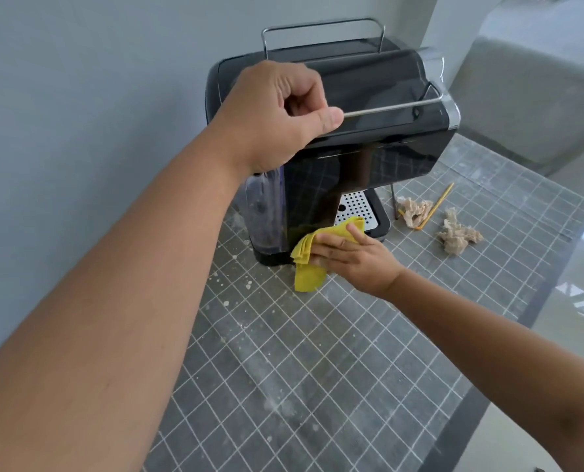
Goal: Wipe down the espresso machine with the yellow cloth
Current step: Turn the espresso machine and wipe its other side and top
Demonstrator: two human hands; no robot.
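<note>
Head view.

Item: espresso machine (369, 155), black and glossy, stood upright at the back edge of the bench (317, 386), close against the pale wall (79, 97). A wire rail (392, 107) is fitted round its flat top. A clear water tank (265, 212) is seen on its near left side, and a perforated metal drip tray (357, 207) at its base, on the right.

Item: yellow cloth (309, 258), folded in several layers, pressed against the lower side face of the machine just above the base (one loose corner hangs down to the bench surface).

Item: right hand (355, 257), laid flat over the cloth, fingers stretched out and kept together, palm pushed toward the machine.

Item: left hand (277, 114), placed on the top near corner of the machine, fingers curled in; the wire rail is pinched between thumb and bent forefinger.

Item: bench, covered with small grey square tiles and pale grout lines, speckled with white spots and dusty smears.

Item: two crumpled beige wads (414, 211) (457, 235) (material cannot be told), lying toward the right edge of the bench, right of the drip tray.

Item: thin yellow stick (435, 206), lying slantwise beside the nearer wad.
</note>
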